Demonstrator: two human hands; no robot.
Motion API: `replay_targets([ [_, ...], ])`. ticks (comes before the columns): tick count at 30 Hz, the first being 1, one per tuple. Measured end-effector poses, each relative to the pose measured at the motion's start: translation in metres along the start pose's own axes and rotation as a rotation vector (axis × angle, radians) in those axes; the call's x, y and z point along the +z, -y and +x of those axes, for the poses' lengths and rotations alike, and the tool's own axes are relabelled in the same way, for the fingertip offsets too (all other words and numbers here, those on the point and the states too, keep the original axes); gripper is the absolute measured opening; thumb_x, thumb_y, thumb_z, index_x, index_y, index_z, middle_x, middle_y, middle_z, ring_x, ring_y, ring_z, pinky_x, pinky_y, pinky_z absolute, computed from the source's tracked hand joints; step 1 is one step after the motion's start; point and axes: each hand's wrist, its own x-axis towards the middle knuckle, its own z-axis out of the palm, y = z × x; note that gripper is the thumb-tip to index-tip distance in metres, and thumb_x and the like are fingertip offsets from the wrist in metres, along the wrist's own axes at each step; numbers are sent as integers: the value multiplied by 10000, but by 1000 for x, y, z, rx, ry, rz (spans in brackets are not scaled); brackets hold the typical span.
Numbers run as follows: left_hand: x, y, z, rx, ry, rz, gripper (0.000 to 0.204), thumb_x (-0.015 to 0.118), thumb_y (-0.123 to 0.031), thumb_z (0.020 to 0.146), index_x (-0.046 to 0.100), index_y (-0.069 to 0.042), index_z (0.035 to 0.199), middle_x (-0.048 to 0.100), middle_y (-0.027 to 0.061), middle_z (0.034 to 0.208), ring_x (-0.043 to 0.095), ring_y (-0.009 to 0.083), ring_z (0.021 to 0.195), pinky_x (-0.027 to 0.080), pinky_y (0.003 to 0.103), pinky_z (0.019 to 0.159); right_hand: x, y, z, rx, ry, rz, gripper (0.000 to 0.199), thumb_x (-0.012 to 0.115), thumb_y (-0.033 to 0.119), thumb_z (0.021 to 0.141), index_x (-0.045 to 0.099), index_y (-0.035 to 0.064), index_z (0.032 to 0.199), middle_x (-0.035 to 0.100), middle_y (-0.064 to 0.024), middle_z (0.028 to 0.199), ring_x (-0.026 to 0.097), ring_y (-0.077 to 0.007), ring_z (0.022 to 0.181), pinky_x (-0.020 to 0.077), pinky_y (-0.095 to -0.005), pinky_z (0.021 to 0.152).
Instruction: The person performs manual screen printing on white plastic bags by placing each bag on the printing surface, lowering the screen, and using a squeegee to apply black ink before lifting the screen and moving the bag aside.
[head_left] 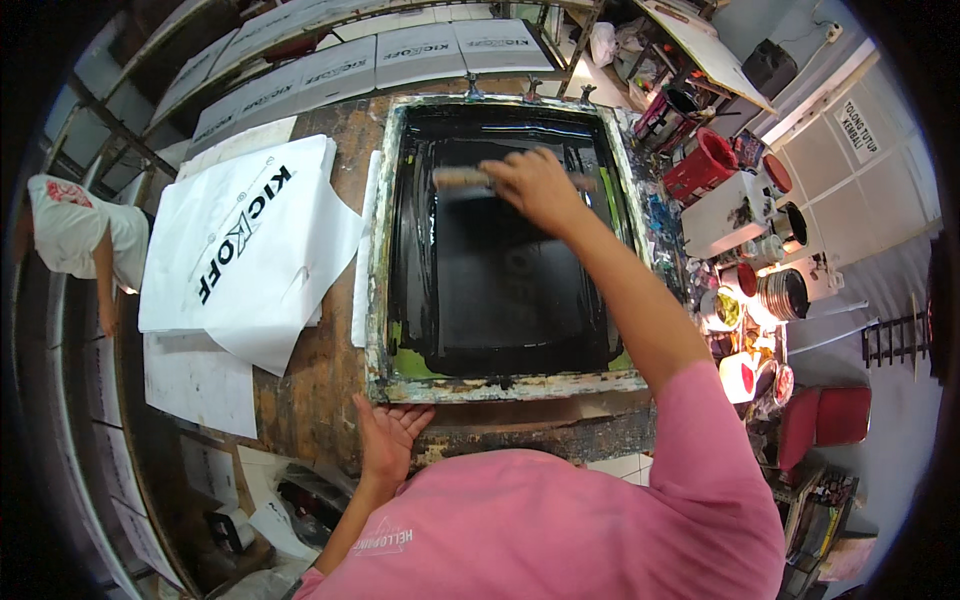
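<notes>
A screen-printing frame (510, 389) with a worn, paint-caked rim lies on the wooden table in front of me. Its mesh (500, 300) is coated with wet black ink, and greenish patches show at the near corners. Toward the far part of the mesh, my right hand (540, 190) is closed around the handle of a squeegee (460, 178), which lies crosswise and is slightly blurred. The squeegee's blade is hard to make out against the ink. At the frame's near left corner, my left hand (388, 435) has its fingers stretched out, palm up, by the front edge.
Left of the frame lies a stack of white printed sheets (240, 250) on the wooden table (330, 400). Hinge clamps (531, 90) hold the frame's far edge. Printed sheets (415, 55) lie on racks behind. Ink buckets (702, 160) crowd the right side. Another person (90, 230) stands far left.
</notes>
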Motion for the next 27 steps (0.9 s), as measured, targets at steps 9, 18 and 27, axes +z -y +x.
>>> replay_targets([
  [9,1,2,-6,-22,-60,39,1058,265,-831,949,250,63,1515,462,262,1458,522,384,1328,439,521,1115,82,-76,80,117,86,-50,311,658,382,948,675,195,1197,663,-92,1005,660,-318,989,553,-469,796],
  [18,-4,1,-4,-9,-16,47,1047,322,-848,930,330,70,1435,496,245,1401,547,357,1289,472,513,1084,38,38,-21,127,30,-14,335,742,424,860,664,139,1017,625,-69,946,647,-283,925,560,-424,705],
  [27,2,-5,-3,22,53,-70,1027,347,-829,938,408,97,1379,578,262,1299,591,386,1228,479,537,1083,-53,167,-136,207,209,188,423,817,313,764,655,99,1091,578,-70,938,597,-278,898,542,-407,704],
])
